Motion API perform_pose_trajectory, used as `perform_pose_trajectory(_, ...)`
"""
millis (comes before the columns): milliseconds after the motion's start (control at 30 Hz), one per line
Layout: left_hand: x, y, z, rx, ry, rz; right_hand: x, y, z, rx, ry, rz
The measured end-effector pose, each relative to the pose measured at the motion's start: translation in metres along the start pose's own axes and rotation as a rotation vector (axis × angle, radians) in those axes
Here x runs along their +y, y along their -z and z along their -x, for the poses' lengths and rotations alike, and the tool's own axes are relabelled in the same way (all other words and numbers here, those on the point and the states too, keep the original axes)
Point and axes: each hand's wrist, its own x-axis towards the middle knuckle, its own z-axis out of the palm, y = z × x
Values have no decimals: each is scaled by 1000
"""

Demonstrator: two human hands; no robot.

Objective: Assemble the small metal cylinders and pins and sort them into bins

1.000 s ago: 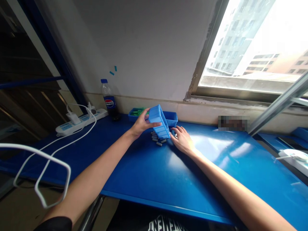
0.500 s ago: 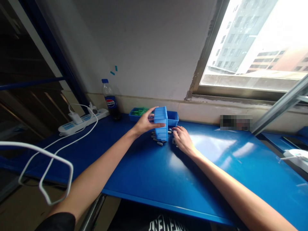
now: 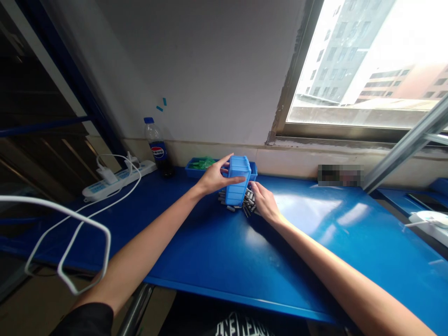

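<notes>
A small light-blue plastic bin [image 3: 238, 179] is tipped up on its side above the table. My left hand [image 3: 215, 178] is closed around it, with the fingers behind and the thumb across its near face. Small grey rod-like pieces [image 3: 248, 204] lie in a heap at the bin's lower right, and more stick out at its lower left. My right hand [image 3: 265, 201] is cupped open against the right side of the heap, its fingertips close to the bin's edge and partly hidden.
Behind the bin stand a blue tray with green pieces [image 3: 203, 163] and another blue tray [image 3: 253, 171]. A cola bottle [image 3: 157, 149] and a white power strip [image 3: 121, 181] are at the left, with a looping white cable [image 3: 80, 224]. The blue table [image 3: 210, 252] meets the wall.
The bin has tilted and shifted slightly right in my left hand. Many more grey pieces now show between it and my right hand, which stays beside them.
</notes>
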Motion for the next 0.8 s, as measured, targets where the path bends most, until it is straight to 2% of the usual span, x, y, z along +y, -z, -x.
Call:
perform_pose_trajectory(133,2,-1,-3,2,-19,13,7,6,-2,89,-14,-79)
perform_pose_trajectory(233,6,-5,-7,15,-37,-24,7,15,-1,152,47,-59)
perform_pose_trajectory(267,7,-7,-8,15,-46,-40,6,18,-1,129,80,-82)
perform_pose_trajectory(333,10,-12,-11,14,-58,-79,1,26,1,4,128,-202)
perform_pose_trajectory(400,13,-18,-13,25,-60,-125,-4,31,3,-170,113,-368)
perform_pose_trajectory(467,16,-24,-15,37,-59,-171,-8,32,4,-281,61,-499)
perform_pose_trajectory(533,18,-28,-16,35,-68,-213,-9,31,4,-311,21,-577)
perform_pose_trajectory(633,19,-31,-17,41,-89,-261,-4,28,2,-289,-20,-641)
perform_pose_trajectory(800,8,-21,-18,150,-107,-331,10,25,0,-257,-92,-751)
